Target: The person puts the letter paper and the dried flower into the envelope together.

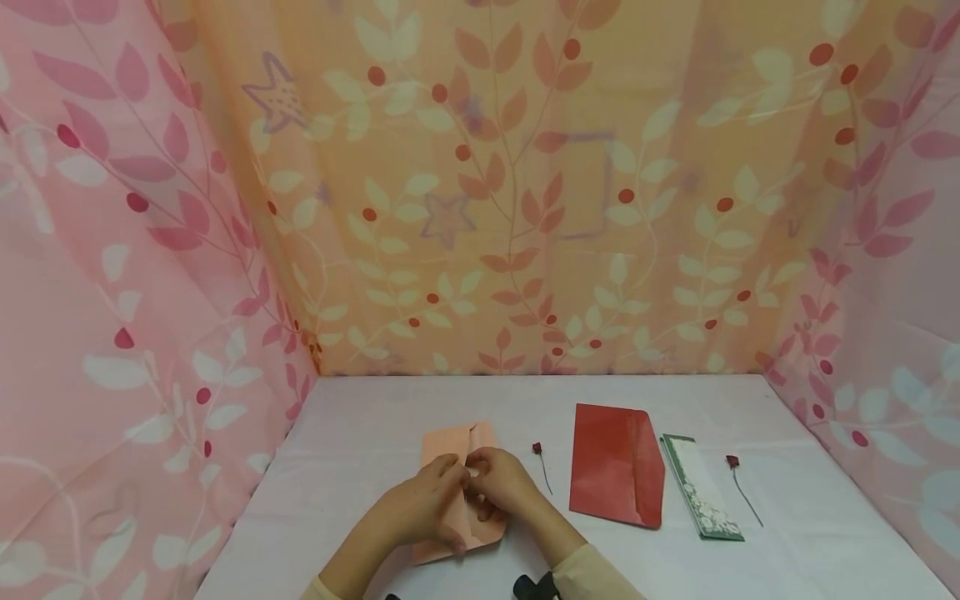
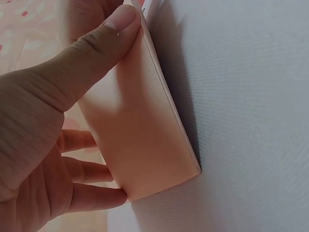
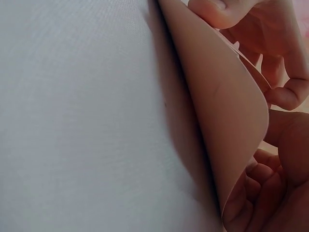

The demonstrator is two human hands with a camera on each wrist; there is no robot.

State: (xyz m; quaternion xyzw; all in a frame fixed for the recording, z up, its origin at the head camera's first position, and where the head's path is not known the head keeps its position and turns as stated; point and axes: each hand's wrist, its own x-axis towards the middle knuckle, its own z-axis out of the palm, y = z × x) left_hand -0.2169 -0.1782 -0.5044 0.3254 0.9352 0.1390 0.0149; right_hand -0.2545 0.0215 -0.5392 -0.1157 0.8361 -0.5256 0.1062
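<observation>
A peach paper envelope (image 1: 442, 446) lies at the front middle of the table. My left hand (image 1: 423, 504) grips its left part, thumb on the near face and fingers on the other, as the left wrist view shows. Its plain panel (image 2: 140, 140) stands tilted off the tabletop there. On the other side, my right hand (image 1: 506, 483) has curled fingers at the envelope's opening, close to the left fingertips. The right wrist view shows the rounded flap (image 3: 222, 96) lifted, with the right hand (image 3: 285, 174) behind its edge. What lies inside the envelope is hidden.
Right of the hands lie a small dried red rose (image 1: 537, 448), a red envelope (image 1: 607, 462), a green-and-white floral folded card (image 1: 701, 487) and a second rose (image 1: 732, 461). Patterned curtains (image 1: 495, 208) enclose the white table (image 1: 330, 442) at the back and sides.
</observation>
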